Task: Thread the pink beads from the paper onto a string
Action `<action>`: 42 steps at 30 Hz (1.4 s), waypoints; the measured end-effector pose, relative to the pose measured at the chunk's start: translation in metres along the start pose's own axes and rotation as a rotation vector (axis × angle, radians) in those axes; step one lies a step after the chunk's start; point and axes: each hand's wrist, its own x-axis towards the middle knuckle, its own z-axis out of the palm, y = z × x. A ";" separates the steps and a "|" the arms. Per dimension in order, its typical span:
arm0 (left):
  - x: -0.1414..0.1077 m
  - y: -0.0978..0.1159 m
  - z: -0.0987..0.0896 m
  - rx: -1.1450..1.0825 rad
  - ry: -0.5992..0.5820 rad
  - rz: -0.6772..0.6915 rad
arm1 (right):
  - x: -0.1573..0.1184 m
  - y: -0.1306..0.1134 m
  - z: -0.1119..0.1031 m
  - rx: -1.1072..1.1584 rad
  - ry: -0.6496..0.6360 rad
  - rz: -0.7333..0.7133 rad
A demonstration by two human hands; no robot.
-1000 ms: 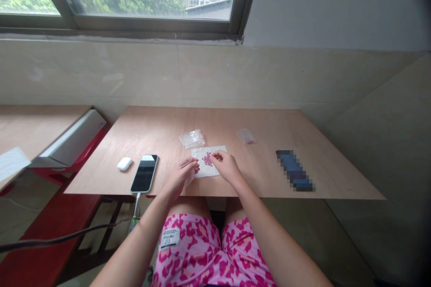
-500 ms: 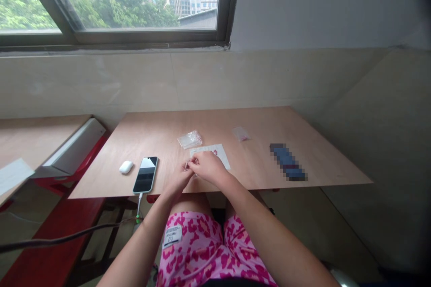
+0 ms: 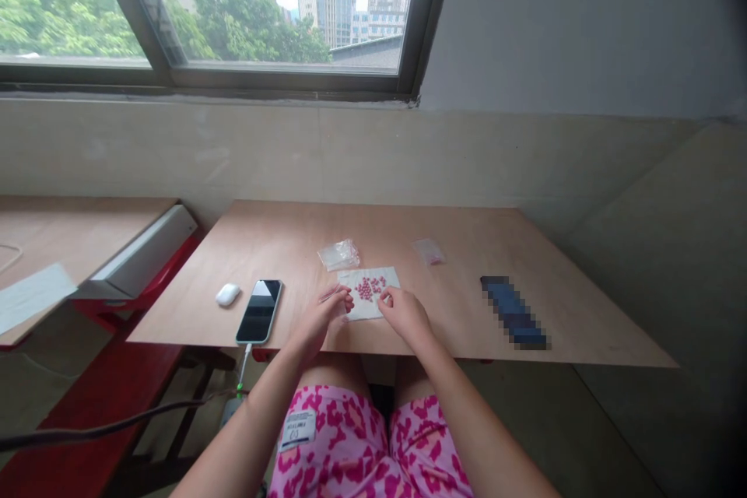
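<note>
My left hand [image 3: 320, 317] rests at the near left corner of a white paper sheet [image 3: 357, 303], holding slim metal tweezers [image 3: 330, 295] that point left. A cluster of small pink beads [image 3: 367, 289] lies in the middle of the sheet. My right hand [image 3: 404, 314] sits at the sheet's right side, its curled fingertips close to the beads. I cannot tell whether those fingers hold a bead.
On the plywood table [image 3: 467, 311] lie a clear plastic bag [image 3: 339, 254], a small bag with pink contents [image 3: 429, 251], white earbuds case [image 3: 227, 294], a charging phone [image 3: 260, 311] and a pixelated dark object [image 3: 513, 312]. A window and wall stand behind.
My right hand has drawn back rightward from over the sheet, uncovering the beads. My left hand still has the tweezers. The view has tilted slightly.
</note>
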 end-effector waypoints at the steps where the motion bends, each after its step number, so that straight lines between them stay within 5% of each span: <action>1: 0.000 0.000 0.000 -0.014 0.001 -0.012 | 0.000 -0.002 0.005 -0.017 -0.002 -0.003; 10: 0.004 0.001 -0.002 0.084 0.046 -0.020 | 0.006 -0.018 0.019 0.005 0.034 -0.079; 15: 0.009 -0.009 -0.002 0.412 0.025 0.092 | 0.001 -0.043 -0.014 0.538 0.080 -0.229; 21: 0.008 -0.012 0.005 0.391 -0.141 0.245 | -0.013 -0.079 -0.047 0.435 -0.023 -0.474; 27: -0.001 -0.003 0.005 0.398 -0.012 0.156 | -0.003 -0.042 -0.042 0.474 0.134 -0.304; 35: -0.003 0.012 0.010 -0.225 0.034 0.026 | 0.016 0.008 -0.010 0.022 0.046 -0.050; 42: 0.000 0.017 0.008 -0.314 0.057 0.000 | 0.022 0.014 0.011 -0.057 0.050 -0.092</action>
